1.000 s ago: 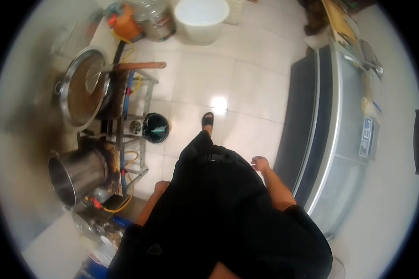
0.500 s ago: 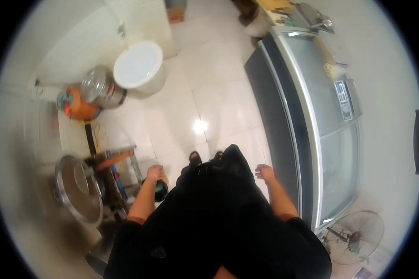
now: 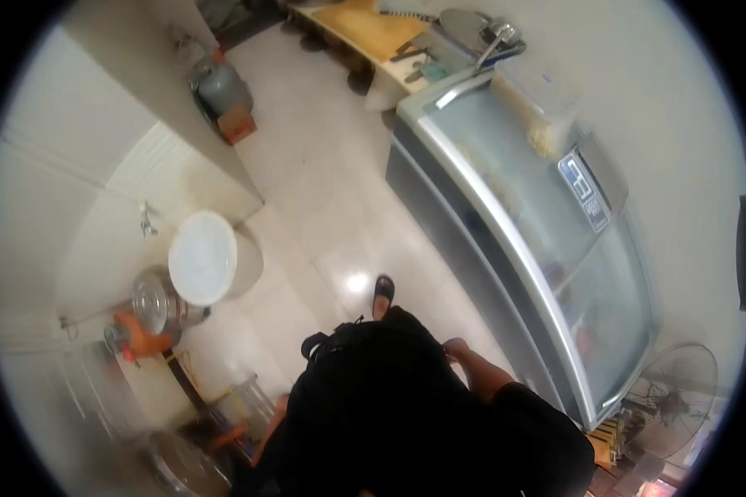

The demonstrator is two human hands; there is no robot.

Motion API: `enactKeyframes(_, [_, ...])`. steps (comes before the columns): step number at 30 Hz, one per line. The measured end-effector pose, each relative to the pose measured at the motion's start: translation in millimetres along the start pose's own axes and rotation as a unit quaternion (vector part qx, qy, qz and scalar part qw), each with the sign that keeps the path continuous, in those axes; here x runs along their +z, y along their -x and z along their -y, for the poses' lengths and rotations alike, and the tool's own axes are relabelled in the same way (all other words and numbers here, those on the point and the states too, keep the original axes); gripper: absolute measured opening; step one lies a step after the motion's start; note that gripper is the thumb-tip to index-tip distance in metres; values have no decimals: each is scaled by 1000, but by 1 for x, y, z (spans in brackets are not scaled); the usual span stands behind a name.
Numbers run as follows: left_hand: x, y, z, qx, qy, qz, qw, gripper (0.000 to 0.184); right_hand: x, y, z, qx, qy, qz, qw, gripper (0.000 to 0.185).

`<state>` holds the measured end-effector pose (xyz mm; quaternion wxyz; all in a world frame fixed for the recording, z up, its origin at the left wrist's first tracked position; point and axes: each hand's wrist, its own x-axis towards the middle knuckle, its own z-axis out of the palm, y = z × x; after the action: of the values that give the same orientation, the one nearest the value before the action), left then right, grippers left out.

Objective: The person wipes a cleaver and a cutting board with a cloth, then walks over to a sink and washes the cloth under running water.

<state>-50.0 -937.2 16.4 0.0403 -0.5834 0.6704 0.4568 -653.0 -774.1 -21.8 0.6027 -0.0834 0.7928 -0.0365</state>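
My right hand [image 3: 453,349] hangs beside my black clothing, near the lower front of the glass-topped display freezer [image 3: 506,257]; its fingers are small and partly hidden. On the other side, my left hand [image 3: 281,407] shows only in part at the edge of my clothing, close to a metal stand [image 3: 253,402]. What either hand holds, if anything, cannot be made out. One foot in a black sandal [image 3: 384,288] is on the tiled floor in front of me.
At left are a white tub [image 3: 203,258], a metal container [image 3: 156,302], an orange gas cylinder [image 3: 145,335] and a large pan [image 3: 182,464]. A grey cylinder [image 3: 222,87] stands farther off. A wooden counter [image 3: 373,33] adjoins the freezer; a fan [image 3: 675,402] is at lower right.
The view has turned and moved forward along the freezer. Tub and cylinders have shifted down the picture; the pan has dropped to the lower edge. My left hand, clearly seen half a second ago, is now mostly hidden.
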Motion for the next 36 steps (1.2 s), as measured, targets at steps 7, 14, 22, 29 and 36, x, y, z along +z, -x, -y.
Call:
enactKeyframes(7, [-42,-95,-82,-91,65,2,994,26,-159,-185,186,-255,20,-34,966,29])
enactKeyframes(14, [-105,-218,-118,-136,108,13,985,27,-230,-76,429,-201,-48,-132,969,33])
enactKeyframes(22, [-195,-389,-111,17,-54,78,995,29,-204,-50,524,-208,-2,-100,973,34])
enactKeyframes(29, [-329,-559,-150,-155,165,126,966,31,-280,-49,646,-294,-108,-225,923,32])
enactKeyframes(36, [-458,-656,-294,-219,310,-21,925,49,-421,-89,762,-299,-108,-341,885,31])
